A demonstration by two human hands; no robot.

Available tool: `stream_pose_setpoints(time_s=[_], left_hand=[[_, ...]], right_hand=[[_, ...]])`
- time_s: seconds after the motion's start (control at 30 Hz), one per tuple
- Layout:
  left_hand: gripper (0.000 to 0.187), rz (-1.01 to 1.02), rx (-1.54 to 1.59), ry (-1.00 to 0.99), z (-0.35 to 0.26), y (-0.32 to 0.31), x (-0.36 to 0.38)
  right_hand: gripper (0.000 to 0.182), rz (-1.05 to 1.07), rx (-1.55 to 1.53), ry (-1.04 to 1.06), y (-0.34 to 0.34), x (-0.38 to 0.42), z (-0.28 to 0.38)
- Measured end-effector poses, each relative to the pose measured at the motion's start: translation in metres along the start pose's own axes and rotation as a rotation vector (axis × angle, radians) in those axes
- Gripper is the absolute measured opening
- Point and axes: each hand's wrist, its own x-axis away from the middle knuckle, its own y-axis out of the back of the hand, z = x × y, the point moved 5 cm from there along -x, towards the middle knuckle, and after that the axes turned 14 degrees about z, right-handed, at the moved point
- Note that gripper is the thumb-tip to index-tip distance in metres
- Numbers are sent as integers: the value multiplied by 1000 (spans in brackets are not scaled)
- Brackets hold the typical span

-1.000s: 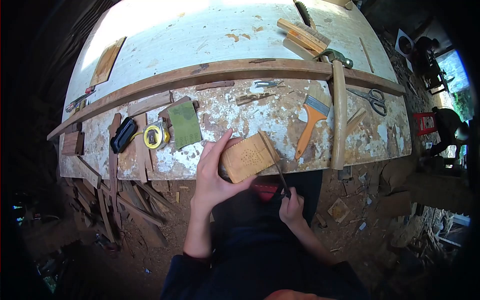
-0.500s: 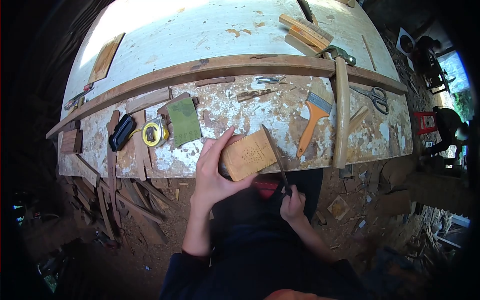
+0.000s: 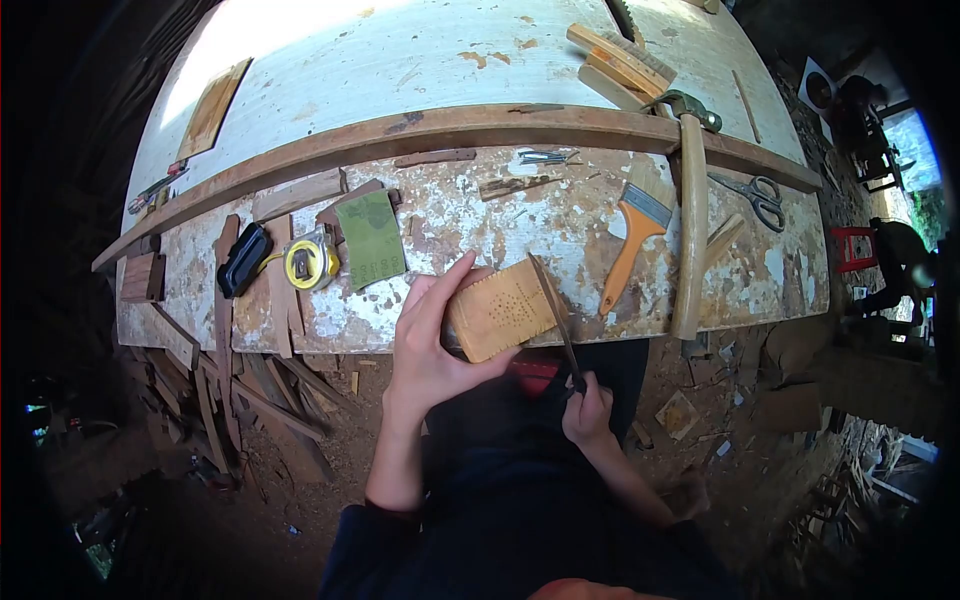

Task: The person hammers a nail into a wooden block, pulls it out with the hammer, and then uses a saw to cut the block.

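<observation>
A small wooden block (image 3: 503,311) with a pattern of dots and notched edges is held in my left hand (image 3: 430,345), thumb below it and fingers behind and above. My right hand (image 3: 588,408) is closed round the dark handle of a thin file-like tool (image 3: 556,312). The tool's long narrow blade points up and slightly left, lying along the block's right edge. Green sandpaper (image 3: 371,239) is on the worn bench (image 3: 450,215) left of the block, and a brush with an orange handle (image 3: 628,248) lies to the right.
A long wooden beam (image 3: 400,128) crosses the bench. On the right are a hammer (image 3: 690,220) and scissors (image 3: 762,203); on the left, a tape measure (image 3: 307,262) and black case (image 3: 244,262). Wood strips (image 3: 270,405) lean below the bench's left edge. A person (image 3: 895,262) is at far right.
The block and the tool have shifted very slightly to the right. The brush, hammer and scissors also appear a little further right in the view. Both hands keep their grips.
</observation>
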Motion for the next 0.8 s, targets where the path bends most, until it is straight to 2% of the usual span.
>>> stream_pose_setpoints(time_s=[0.37,0.5,0.7,0.8], left_hand=[[105,33,-27,25,-1,2,-1],[105,14,9,41,-1,-1,1],[104,-5,-10,-4,-1,-1,-1],[103,-14,29,25,0,-4,2]], right_hand=[[26,50,26,-57,-6,11,-13],[27,27,-5,-45,1,-1,5],[28,80,60,-98,-2,12,-19],[28,38,75,-40,2,-5,0]])
